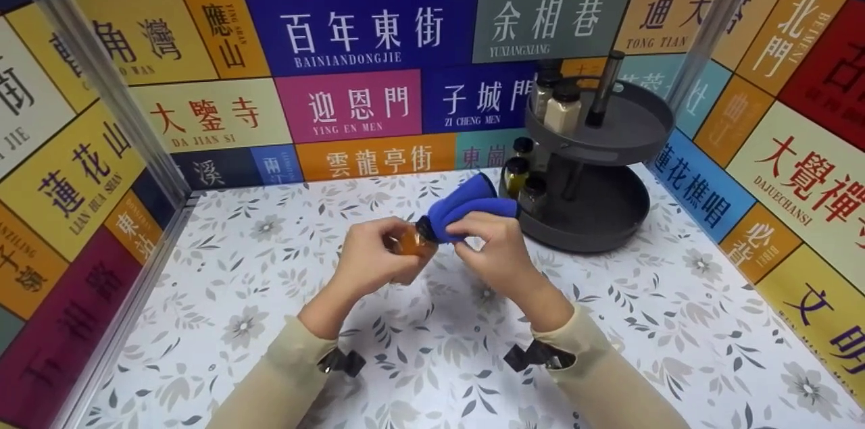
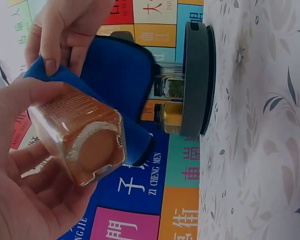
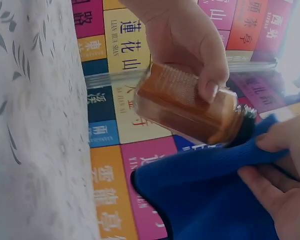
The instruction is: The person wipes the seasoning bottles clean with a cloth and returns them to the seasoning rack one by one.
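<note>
Above the table, my left hand grips a small glass spice jar of orange-brown powder with a black cap. The jar is tilted, and its base faces the left wrist camera. My right hand pinches a blue cloth with dark edging between thumb and fingers. The cloth lies against the cap end of the jar, and its loose part hangs down in the right wrist view. Whether the cloth touches the cap all round is hidden.
A dark grey two-tier round rack stands at the back right, just beyond the right hand. Several black-capped jars are on its tiers. The table has a leaf-patterned cover. Panels of printed signs wall the back and sides.
</note>
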`<state>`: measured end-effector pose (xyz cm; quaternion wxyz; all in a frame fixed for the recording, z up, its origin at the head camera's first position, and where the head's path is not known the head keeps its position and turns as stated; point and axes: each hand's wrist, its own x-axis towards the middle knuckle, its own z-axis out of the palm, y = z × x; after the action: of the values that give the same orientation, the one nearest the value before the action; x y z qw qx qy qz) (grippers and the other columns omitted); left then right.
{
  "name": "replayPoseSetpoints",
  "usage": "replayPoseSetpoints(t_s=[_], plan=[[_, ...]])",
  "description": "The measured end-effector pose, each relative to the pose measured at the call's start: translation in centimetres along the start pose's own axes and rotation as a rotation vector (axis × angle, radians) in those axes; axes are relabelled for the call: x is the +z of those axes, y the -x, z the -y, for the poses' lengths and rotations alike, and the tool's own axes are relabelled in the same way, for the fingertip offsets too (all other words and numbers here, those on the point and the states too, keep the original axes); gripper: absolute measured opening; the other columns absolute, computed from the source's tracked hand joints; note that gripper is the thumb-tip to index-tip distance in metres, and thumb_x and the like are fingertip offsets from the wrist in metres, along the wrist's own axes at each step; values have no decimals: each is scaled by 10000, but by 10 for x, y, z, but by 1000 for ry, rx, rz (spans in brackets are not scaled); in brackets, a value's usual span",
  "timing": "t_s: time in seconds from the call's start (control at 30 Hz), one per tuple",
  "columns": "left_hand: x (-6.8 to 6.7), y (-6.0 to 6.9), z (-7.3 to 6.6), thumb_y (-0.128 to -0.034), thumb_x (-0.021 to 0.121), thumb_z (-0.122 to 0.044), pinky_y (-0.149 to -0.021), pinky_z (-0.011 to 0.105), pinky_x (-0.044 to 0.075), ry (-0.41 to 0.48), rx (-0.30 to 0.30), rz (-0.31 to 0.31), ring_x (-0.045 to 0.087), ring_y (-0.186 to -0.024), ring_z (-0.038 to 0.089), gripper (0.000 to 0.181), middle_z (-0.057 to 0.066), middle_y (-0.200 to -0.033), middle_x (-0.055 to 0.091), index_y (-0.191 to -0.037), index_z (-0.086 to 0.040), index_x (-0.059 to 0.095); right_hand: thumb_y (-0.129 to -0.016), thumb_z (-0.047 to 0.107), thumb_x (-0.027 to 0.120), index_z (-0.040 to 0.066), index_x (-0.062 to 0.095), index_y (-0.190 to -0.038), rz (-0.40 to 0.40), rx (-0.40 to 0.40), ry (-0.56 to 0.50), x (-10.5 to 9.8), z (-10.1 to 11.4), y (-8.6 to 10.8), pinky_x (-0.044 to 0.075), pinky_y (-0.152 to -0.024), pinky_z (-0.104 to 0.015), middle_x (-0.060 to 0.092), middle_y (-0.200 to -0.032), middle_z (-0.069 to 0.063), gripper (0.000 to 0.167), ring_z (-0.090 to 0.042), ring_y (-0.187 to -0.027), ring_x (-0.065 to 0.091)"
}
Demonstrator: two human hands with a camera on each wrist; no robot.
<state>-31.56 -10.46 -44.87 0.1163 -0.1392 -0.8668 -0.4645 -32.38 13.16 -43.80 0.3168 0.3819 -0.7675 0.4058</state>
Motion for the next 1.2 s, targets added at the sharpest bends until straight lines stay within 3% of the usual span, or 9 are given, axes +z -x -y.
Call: replayPoseSetpoints(t_s=[0.13, 0.23, 0.37, 0.5, 0.6, 0.8, 1.0, 1.2], plan=[[3, 1, 0, -711, 882, -339, -589, 310, 566, -46, -25, 26, 667, -683, 135, 262, -74, -791, 730, -940, -254, 789, -768, -114, 758, 73, 809, -914, 63, -197, 109, -3, 7, -2, 629, -800, -321, 795, -899, -49, 243, -181, -843, 762], [6, 2, -1, -733, 885, -344, -535, 313, 552, -32, -12, 95, 652, -623, 140, 204, -66, -723, 701, -887, -271, 773, -799, -126, 739, 70, 802, -931, 74, -265, 146, 0, 10, -2, 638, -803, -330, 788, -899, -58, 244, -192, -839, 760], [9, 3, -2, -729, 875, -323, -514, 304, 532, -8, 16, 146, 629, -606, 140, 182, -71, -691, 680, -875, -289, 772, -831, -116, 740, 53, 804, -979, 62, -213, 190, 3, 8, 0, 643, -863, -378, 800, -958, -84, 234, -237, -910, 768], [8, 4, -4, -703, 843, -263, -541, 290, 534, 18, 9, 117, 636, -646, 123, 244, -77, -742, 708, -941, -276, 795, -809, -104, 742, 33, 806, -978, 51, -99, 194, 1, 3, 0, 642, -887, -416, 811, -984, -106, 227, -264, -955, 779], [5, 4, -7, -704, 858, -267, -534, 300, 531, 36, -28, 78, 643, -654, 134, 255, -60, -754, 721, -954, -271, 806, -786, -96, 739, 34, 807, -950, 69, -63, 183, -3, 3, -1, 647, -866, -409, 812, -967, -105, 220, -254, -936, 785], [5, 4, -8, -704, 929, -301, -554, 309, 536, -4, -57, 45, 635, -666, 164, 268, -48, -752, 706, -930, -261, 791, -769, -79, 760, 67, 791, -913, 143, -145, 222, -10, 17, -2, 641, -826, -376, 799, -910, -68, 207, -218, -873, 764], [12, 7, -8, -707, 865, -194, -536, 305, 530, -10, -1, 90, 628, -631, 156, 217, -58, -711, 679, -891, -244, 761, -820, -60, 748, 85, 797, -937, 119, -268, 312, -8, 29, -2, 638, -839, -348, 792, -914, -39, 193, -214, -879, 754], [13, 7, -8, -706, 862, -208, -532, 305, 533, 4, 26, 106, 628, -632, 159, 219, -67, -711, 680, -904, -243, 774, -846, -69, 746, 68, 781, -948, 89, -219, 347, -5, 18, -2, 636, -869, -364, 791, -943, -61, 175, -235, -918, 756]])
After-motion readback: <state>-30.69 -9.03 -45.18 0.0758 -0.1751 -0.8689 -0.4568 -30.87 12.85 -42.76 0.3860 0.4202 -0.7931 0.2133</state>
